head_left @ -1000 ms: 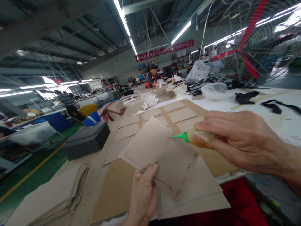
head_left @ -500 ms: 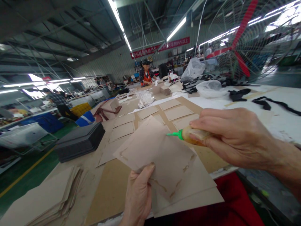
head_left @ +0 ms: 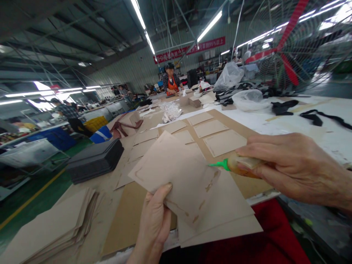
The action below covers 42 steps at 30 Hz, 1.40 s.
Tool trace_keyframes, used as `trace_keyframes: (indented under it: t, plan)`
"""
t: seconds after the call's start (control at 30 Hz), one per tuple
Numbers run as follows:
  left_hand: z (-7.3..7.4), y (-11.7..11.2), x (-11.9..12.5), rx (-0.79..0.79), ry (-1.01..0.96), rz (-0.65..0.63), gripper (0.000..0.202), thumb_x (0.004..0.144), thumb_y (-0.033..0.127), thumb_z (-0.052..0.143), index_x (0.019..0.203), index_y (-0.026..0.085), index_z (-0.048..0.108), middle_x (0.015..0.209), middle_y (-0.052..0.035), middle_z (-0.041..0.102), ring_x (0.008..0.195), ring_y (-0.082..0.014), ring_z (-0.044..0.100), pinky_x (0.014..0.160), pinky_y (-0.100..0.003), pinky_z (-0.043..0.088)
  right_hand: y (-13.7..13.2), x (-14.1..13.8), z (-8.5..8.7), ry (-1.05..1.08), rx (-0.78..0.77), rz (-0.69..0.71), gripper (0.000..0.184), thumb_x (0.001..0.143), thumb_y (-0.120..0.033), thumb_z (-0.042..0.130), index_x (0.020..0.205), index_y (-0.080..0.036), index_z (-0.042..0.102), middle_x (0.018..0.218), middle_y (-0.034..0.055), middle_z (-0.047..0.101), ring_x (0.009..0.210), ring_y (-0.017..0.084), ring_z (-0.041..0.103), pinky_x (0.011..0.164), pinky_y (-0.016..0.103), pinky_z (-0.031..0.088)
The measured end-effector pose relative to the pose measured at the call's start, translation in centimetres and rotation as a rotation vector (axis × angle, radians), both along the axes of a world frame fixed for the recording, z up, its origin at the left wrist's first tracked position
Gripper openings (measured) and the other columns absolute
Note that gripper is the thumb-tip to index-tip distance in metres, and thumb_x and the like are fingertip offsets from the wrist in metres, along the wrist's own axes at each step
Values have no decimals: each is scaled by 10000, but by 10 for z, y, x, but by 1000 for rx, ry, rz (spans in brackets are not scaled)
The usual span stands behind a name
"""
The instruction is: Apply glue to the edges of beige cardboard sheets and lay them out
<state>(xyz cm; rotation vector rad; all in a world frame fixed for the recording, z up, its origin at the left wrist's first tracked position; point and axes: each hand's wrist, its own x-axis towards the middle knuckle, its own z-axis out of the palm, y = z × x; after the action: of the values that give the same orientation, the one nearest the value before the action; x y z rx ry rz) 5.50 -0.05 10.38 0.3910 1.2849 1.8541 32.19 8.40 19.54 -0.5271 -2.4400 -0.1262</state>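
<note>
My left hand pinches the near left edge of a square beige card, thumb on top, holding it tilted above the table. Glossy brown glue streaks run along several of its edges. In my right hand is a glue bottle with amber liquid and a green nozzle. The nozzle's tip is by the card's right corner; I cannot tell whether it touches. Below the held card, larger beige sheets lie at the table edge. Several more cards are laid out on a brown board.
At left stand a dark grey stack of sheets and a pile of beige sheets. Plastic bags and black strips lie at the right. A large fan stands beyond. A person in an orange apron works at the far end.
The bottle in my right hand has moved right, its nozzle going from the card's upper right edge to its right corner. My left hand and the card have shifted slightly left.
</note>
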Motion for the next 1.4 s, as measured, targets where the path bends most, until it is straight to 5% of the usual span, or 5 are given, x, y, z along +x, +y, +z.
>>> trace_keyframes:
  t: [0.63,0.87,1.1,1.4]
  plan:
    - [-1,1,-4,-3,-10,37,463,545,159,876,987,156,737,888,-16,769,744,-147,693,645,-205,568,2,4,-5,2,-45,40,230,1050,-253,478,894,-194,636,764,14,588,662,176,565,574,348,387]
    - [-7,-2,11,-19,-32,-32,498,549,174,874,1028,158,739,877,-46,778,757,-200,728,632,-238,572,8,-15,4,152,122,45,268,1001,-200,499,752,-189,598,803,66,646,696,203,607,599,350,402]
    - [-18,-10,21,3,-23,-117,523,576,209,887,1078,175,744,954,-66,789,915,-258,743,785,-309,597,16,-27,10,228,153,8,207,964,-176,543,765,-181,600,790,49,621,690,183,573,599,326,371]
    - [-18,-9,22,-41,-71,-124,545,549,241,888,1070,160,753,901,-78,789,822,-251,744,705,-290,583,15,-24,18,95,141,18,222,1015,-231,488,905,-149,661,733,17,536,645,177,527,573,326,332]
